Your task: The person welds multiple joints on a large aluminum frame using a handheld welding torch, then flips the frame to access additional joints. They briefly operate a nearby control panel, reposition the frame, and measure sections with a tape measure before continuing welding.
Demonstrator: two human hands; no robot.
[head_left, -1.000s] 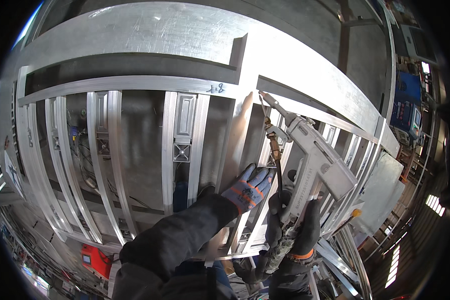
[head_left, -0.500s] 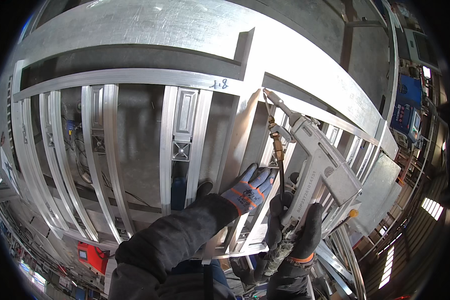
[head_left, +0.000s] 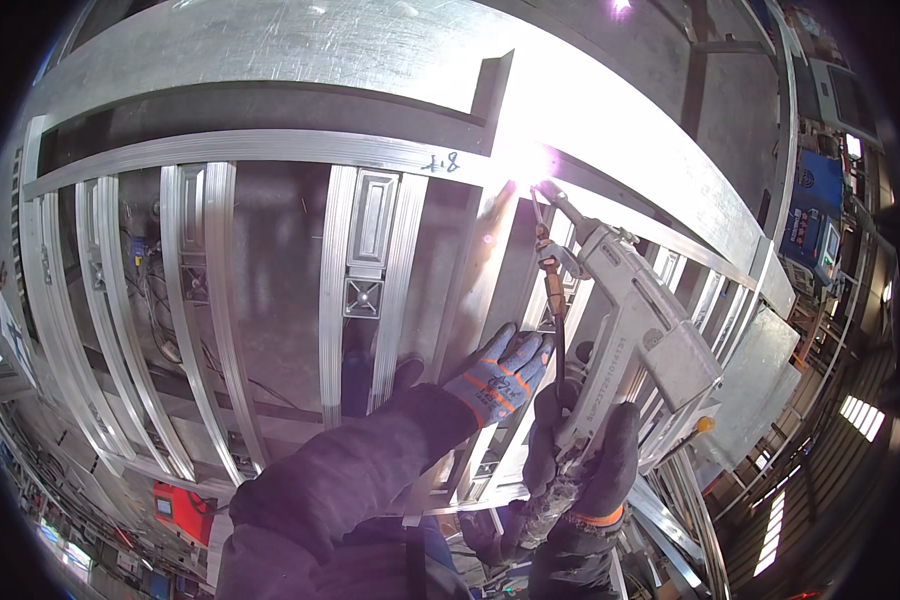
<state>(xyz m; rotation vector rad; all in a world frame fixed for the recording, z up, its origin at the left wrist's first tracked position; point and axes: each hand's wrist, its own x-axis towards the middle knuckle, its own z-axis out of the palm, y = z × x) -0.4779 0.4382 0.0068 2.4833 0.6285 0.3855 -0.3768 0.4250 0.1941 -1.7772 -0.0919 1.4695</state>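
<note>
My right hand (head_left: 582, 452), in a black glove, grips the handle of a grey metal welding gun (head_left: 630, 310). Its thin nozzle tip points up at a bright white glare (head_left: 522, 160) on the joint where an upright bar meets the cross rail of a large aluminium frame (head_left: 270, 150). My left hand (head_left: 498, 372), in a blue and grey glove with orange stripes, lies flat with fingers apart on an upright bar (head_left: 480, 290) just left of the gun. A dark sleeve covers my left forearm.
The frame has several parallel upright bars (head_left: 210, 300) and a small square bracket (head_left: 362, 297). A red box (head_left: 180, 510) sits low on the left. A blue machine with a panel (head_left: 808, 230) stands at the right. More metal plates (head_left: 760, 370) lean at the lower right.
A bright glare has appeared at the gun's tip on the joint. The gun tip sits slightly higher against the rail. My left hand has stayed on the bar.
</note>
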